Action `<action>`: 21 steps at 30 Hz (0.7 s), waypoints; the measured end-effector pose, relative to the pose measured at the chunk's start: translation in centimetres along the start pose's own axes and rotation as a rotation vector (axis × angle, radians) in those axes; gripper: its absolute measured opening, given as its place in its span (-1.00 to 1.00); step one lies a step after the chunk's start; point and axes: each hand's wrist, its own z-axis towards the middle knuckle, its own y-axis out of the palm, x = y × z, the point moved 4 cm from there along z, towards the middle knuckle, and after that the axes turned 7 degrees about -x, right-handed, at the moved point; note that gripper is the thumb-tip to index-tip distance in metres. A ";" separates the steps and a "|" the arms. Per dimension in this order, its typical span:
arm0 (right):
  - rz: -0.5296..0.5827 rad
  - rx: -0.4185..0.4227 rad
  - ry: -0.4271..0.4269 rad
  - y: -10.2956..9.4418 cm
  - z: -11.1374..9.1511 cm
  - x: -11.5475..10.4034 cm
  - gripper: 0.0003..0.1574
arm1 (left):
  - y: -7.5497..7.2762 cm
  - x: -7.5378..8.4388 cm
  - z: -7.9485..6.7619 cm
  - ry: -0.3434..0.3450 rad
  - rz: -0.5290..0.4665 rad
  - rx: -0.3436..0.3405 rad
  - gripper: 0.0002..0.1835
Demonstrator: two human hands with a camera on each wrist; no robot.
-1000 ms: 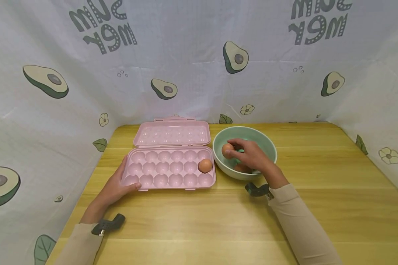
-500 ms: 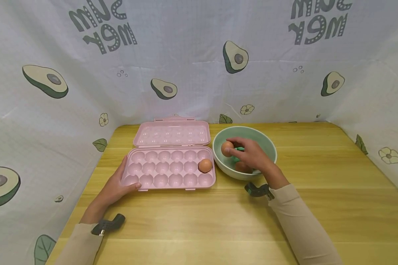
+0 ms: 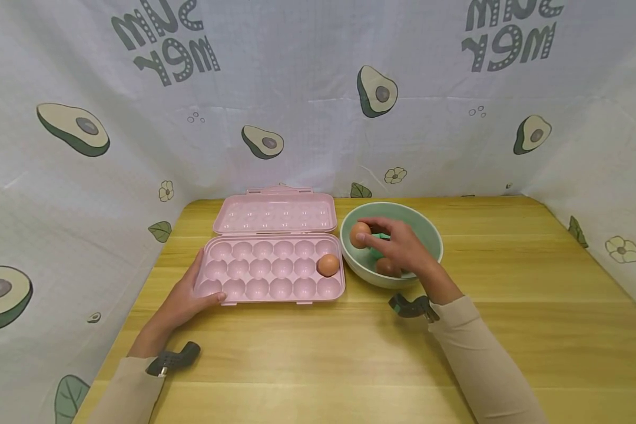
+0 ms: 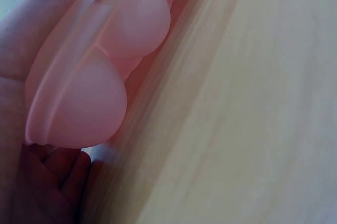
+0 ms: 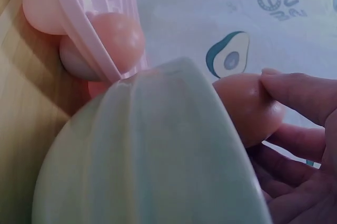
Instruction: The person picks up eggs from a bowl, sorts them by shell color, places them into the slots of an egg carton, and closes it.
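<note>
In the head view, we see the left hand (image 3: 182, 301) gripping the left end of the pink tray (image 3: 282, 268), thumb on its front edge; the open lid (image 3: 275, 212) lies behind. One egg (image 3: 328, 265) sits in the middle row's rightmost cup. The right hand (image 3: 401, 245) pinches a second egg (image 3: 360, 235) over the left part of the green bowl (image 3: 423, 231), where a third egg (image 3: 388, 267) lies.

In the left wrist view, we see fingers curled below the tray's end.

In the right wrist view, we see thumb and fingers pinching the second egg; whether it touches the bowl, we cannot tell.
</note>
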 end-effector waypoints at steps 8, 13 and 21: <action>0.058 -0.008 -0.005 0.5 0.2 -0.5 -0.47 | 0.0 0.1 -0.2 -0.008 0.012 0.000 0.26; 0.055 -0.006 -0.017 0.6 0.2 -1.9 -0.51 | 0.1 0.2 -0.1 -0.013 0.010 -0.004 0.26; 0.071 -0.022 -0.031 0.9 0.2 -5.3 -0.56 | 0.0 0.0 -0.2 -0.018 0.034 0.005 0.26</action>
